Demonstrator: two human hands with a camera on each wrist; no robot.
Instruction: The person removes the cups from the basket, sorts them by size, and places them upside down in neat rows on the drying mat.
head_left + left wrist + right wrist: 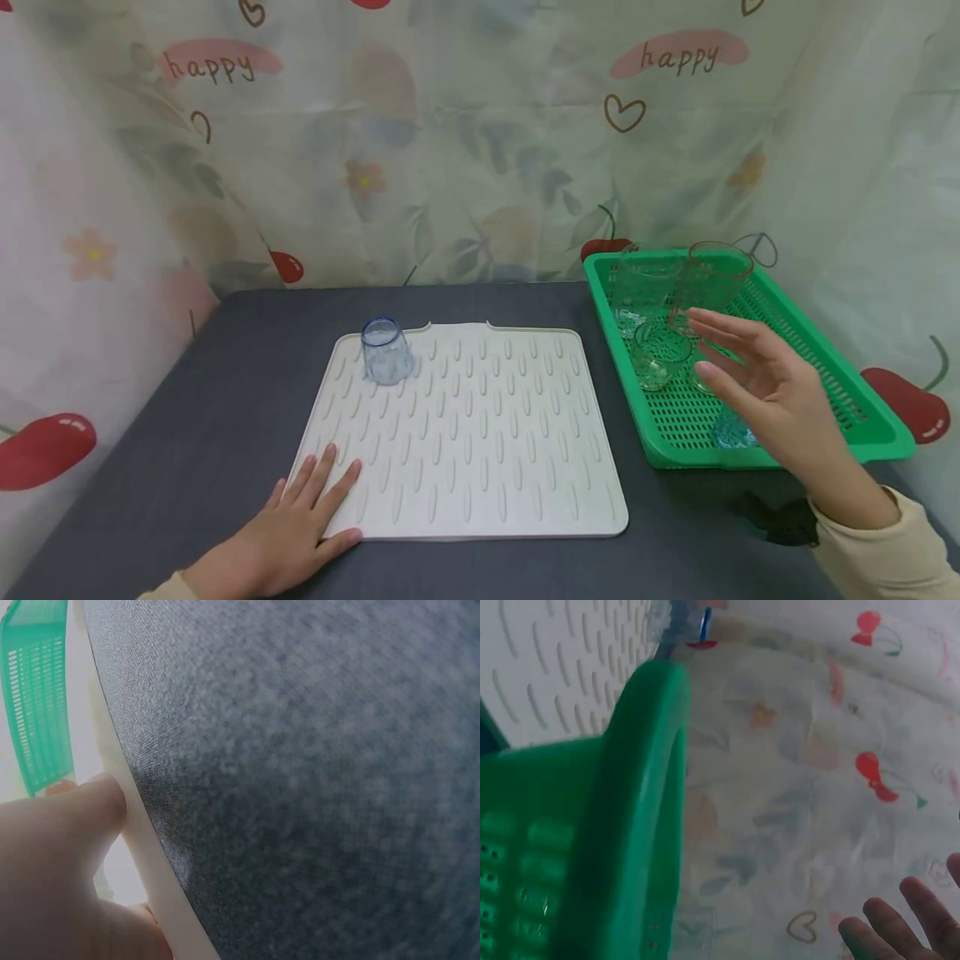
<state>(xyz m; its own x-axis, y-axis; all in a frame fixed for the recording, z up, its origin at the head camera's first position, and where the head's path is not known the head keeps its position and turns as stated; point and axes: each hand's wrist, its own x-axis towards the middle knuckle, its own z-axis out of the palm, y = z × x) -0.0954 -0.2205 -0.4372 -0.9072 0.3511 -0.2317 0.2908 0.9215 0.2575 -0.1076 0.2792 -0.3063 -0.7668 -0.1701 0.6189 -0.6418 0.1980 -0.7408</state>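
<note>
My left hand (pixel 292 525) lies spread on the lower left corner of a white ridged drying mat (pixel 480 450), holding nothing. In the air over a green plastic basket (pixel 652 446) is my right hand (pixel 772 392), its fingers loosely extended and nothing between them. Inside the basket are several drinking glasses: a tall clear glass (pixel 641 283), a red-rimmed glass (pixel 716 275), a short greenish glass (pixel 660 354) and a blue glass (pixel 731 429), partly covered by the right hand. A blue-tinted glass (pixel 386 354) stands on the mat's far left corner.
The mat and basket stand on a dark grey cloth-covered table (pixel 210 417). A patterned curtain (pixel 480 167) hangs behind and at both sides. Some dark object (pixel 780 517) lies by the right wrist, its kind unclear.
</note>
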